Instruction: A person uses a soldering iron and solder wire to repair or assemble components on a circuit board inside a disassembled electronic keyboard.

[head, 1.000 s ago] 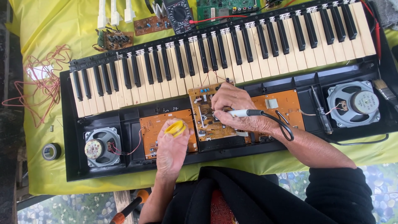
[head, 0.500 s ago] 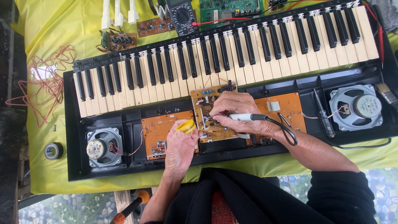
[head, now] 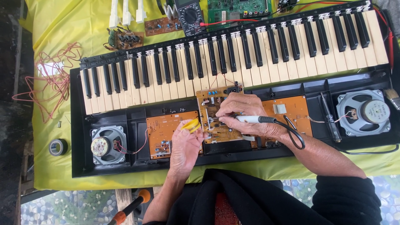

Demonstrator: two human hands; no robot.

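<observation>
- The right hand (head: 243, 112) has its grip closed around a white soldering iron (head: 250, 119), its tip on the middle circuit board (head: 216, 125).
- The left hand (head: 185, 146) pinches a small yellow roll (head: 191, 125) just beside that board.
- The board sits inside the open black keyboard (head: 233, 83), between 2 round speakers (head: 108, 146).

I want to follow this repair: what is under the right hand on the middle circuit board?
The right hand holds a white soldering iron over the middle circuit board. Small parts show around it. The board under the palm and fingers is covered, as is the iron's tip.
</observation>
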